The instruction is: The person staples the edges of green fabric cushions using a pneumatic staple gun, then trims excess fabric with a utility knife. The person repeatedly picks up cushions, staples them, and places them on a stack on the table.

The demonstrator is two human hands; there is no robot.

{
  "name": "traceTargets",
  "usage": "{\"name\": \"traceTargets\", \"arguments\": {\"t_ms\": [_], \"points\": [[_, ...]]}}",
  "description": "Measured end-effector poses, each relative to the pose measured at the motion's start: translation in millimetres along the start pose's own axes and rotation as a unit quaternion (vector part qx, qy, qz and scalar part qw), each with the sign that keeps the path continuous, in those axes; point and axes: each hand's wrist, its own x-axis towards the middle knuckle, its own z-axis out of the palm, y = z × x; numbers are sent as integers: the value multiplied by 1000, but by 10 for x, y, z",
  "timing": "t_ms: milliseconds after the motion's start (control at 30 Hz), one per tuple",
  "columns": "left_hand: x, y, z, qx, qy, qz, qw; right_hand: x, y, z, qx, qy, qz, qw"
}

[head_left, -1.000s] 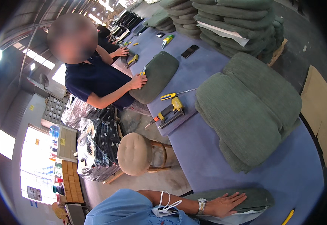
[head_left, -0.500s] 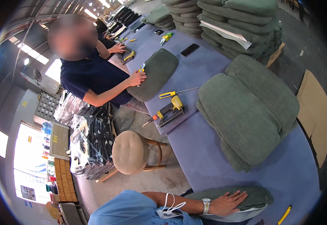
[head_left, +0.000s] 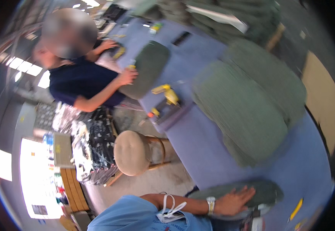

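Observation:
My left hand, with a metal watch on its wrist, lies flat with fingers stretched out on a green fabric-covered cushion at the table's near edge. The hand is open and presses on the cushion's upper face. Beside it, at the lower rim, a blurred dark and pale shape with some red lies against the cushion's near side; I cannot make out what it is. My right hand does not show. A yellow-handled tool rests on the table to the right of the cushion.
Stacked green cushions stand on the blue-grey table. A yellow and black staple gun lies left of them. Across the table, a co-worker's hand rests on another green cushion. A beige padded stool stands beside the table.
The view has shifted and blurred. My left hand stays flat on the cushion. A dark and pale shape with red has come into view at the lower rim beside the cushion.

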Motion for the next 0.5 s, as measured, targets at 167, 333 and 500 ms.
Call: {"name": "traceTargets", "arguments": {"t_ms": [167, 333, 500], "points": [[61, -104, -78, -62, 79, 42, 994, 130, -675, -263, 242, 78, 214, 943], [87, -124, -19, -59, 102, 62, 991, 206, -623, -229, 217, 115, 153, 957], [55, -175, -55, -56, 91, 59, 993, 229, -647, -96, 242, 111, 112, 957]]}}
